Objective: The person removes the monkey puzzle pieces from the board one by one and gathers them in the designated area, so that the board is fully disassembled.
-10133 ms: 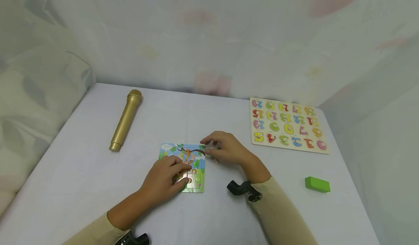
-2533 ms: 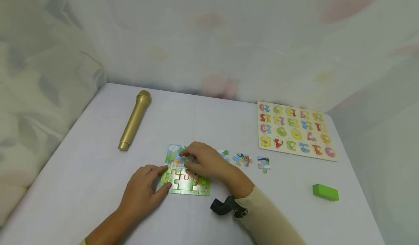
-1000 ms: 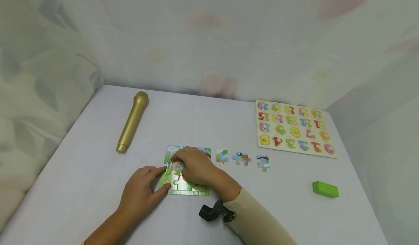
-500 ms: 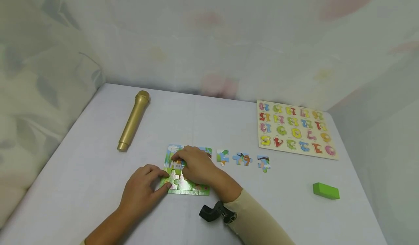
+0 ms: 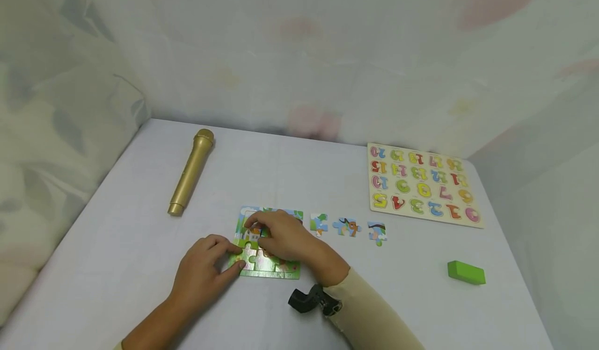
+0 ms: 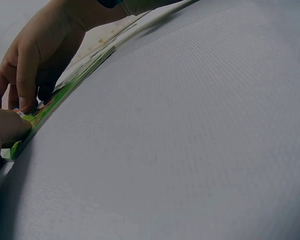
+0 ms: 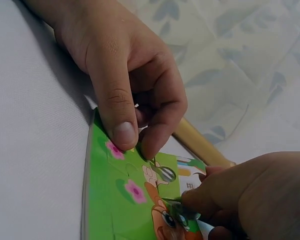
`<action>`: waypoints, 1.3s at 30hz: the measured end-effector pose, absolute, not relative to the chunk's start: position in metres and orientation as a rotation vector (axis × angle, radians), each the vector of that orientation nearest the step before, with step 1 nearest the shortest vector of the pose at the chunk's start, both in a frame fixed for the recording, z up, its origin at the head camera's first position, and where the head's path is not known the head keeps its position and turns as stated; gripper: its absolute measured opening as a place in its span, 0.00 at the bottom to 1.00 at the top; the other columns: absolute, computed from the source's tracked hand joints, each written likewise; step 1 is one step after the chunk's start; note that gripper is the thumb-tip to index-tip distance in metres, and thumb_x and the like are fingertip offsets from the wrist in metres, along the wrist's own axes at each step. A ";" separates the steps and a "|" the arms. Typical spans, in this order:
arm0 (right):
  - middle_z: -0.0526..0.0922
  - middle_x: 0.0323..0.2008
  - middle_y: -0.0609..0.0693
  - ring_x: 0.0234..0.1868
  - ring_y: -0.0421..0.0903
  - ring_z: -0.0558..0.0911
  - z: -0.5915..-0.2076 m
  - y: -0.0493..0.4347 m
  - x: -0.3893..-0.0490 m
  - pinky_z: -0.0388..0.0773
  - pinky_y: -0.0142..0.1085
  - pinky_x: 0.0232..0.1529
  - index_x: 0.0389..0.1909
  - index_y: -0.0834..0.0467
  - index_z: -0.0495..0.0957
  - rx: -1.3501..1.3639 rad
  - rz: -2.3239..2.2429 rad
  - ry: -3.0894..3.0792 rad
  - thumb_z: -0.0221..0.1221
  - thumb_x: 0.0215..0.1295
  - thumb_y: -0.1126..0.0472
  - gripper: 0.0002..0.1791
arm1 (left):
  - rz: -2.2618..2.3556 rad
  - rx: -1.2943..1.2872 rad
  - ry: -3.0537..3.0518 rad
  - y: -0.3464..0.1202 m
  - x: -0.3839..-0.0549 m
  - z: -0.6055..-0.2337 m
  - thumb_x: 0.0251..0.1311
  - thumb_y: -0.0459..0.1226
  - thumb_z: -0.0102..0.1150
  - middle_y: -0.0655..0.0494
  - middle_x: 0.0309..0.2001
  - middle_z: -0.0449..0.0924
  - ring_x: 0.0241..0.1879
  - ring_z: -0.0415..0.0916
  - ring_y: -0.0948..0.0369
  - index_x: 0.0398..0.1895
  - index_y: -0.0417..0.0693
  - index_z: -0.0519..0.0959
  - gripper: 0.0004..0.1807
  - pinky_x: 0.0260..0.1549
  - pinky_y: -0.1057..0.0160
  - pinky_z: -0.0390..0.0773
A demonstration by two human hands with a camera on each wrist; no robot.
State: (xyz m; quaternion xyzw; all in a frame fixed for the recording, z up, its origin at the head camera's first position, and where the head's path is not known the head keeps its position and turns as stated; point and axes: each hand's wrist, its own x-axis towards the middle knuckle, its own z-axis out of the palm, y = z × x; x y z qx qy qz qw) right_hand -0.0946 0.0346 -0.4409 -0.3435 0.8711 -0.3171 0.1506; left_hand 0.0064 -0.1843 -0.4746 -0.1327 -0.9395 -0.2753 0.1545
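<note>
A jigsaw puzzle in a shallow tray [image 5: 269, 275] lies on the white table, with green pieces along its near side. My left hand [image 5: 201, 272] rests its thumb and index fingertip on the tray's left side; the right wrist view shows the thumb [image 7: 124, 134] lying flat near a pink flower. Over the upper middle of the puzzle, my right hand [image 5: 290, 238] pinches a puzzle piece [image 5: 252, 234] with a little house between thumb and index finger. That palm hides part of the picture. In the left wrist view the right hand [image 6: 45, 47] reaches down to the puzzle.
Three loose puzzle pieces lie in a row right of the tray: one green and blue [image 5: 318, 222], one with an animal [image 5: 347, 227], one with a branch [image 5: 377, 231]. Beyond are a gold microphone [image 5: 191, 173], a number board [image 5: 423, 186] and a green block [image 5: 466, 272].
Loose pieces have appeared right of the tray since the earliest frame. The right hand has moved left over the puzzle; in the last second it shifts only slightly. The left hand stays at the tray's left side.
</note>
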 end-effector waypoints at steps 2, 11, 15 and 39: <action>0.88 0.47 0.42 0.39 0.35 0.81 -0.440 0.035 -0.094 0.77 0.32 0.43 0.61 0.43 0.83 -0.979 -0.924 2.494 0.66 0.74 0.59 0.18 | -0.787 -0.385 -2.691 -0.184 0.006 -0.475 0.46 0.42 0.86 0.69 0.40 0.81 0.41 0.77 0.63 0.37 0.59 0.89 0.16 0.37 0.56 0.78; 0.87 0.41 0.39 0.37 0.32 0.80 -0.438 0.033 -0.089 0.76 0.32 0.40 0.59 0.42 0.82 -0.952 -0.912 2.537 0.61 0.80 0.54 0.12 | -0.775 -0.380 -2.710 -0.185 0.006 -0.477 0.48 0.43 0.86 0.69 0.41 0.81 0.42 0.77 0.63 0.38 0.61 0.88 0.16 0.37 0.56 0.78; 0.85 0.38 0.38 0.31 0.32 0.78 -0.439 0.032 -0.088 0.75 0.32 0.36 0.60 0.43 0.81 -0.912 -0.931 2.547 0.61 0.80 0.54 0.12 | -0.771 -0.380 -2.715 -0.185 0.006 -0.477 0.48 0.43 0.86 0.69 0.41 0.81 0.42 0.78 0.63 0.38 0.61 0.88 0.16 0.37 0.56 0.78; 0.82 0.33 0.40 0.29 0.39 0.75 -0.431 0.094 -0.078 0.74 0.36 0.34 0.54 0.47 0.86 -0.633 -1.168 2.584 0.60 0.75 0.62 0.12 | -0.763 -0.366 -2.728 -0.184 0.007 -0.477 0.49 0.44 0.85 0.67 0.41 0.81 0.41 0.77 0.62 0.39 0.61 0.88 0.15 0.38 0.54 0.77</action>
